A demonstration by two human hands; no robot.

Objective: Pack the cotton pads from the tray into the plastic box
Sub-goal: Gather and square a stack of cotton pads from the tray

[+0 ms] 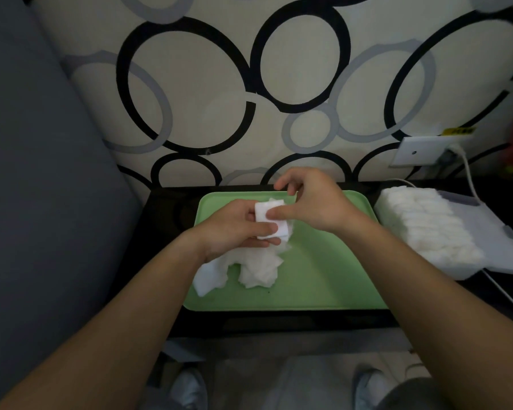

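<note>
Head view. A small stack of cotton pads (271, 221) is held above the far left part of a green tray (323, 282). The stack is gripped by the left hand (234, 230), with the thumb laid across its near edge and the fingers curled beneath. It is also pinched by the right hand (316, 204), whose thumb is pressed on the top pad while the fingers are curled over the far edge. A heap of loose cotton pads (256, 267) is seen on the tray's left half, partly covered by the left hand. The tray is set on a black table (160, 220). A plastic box (495, 247) is placed at the table's right edge, just beside the tray, with rows of packed pads (427, 223) in it. A wall socket (418, 152) and a white cable (468, 176) are shown behind the box.
</note>
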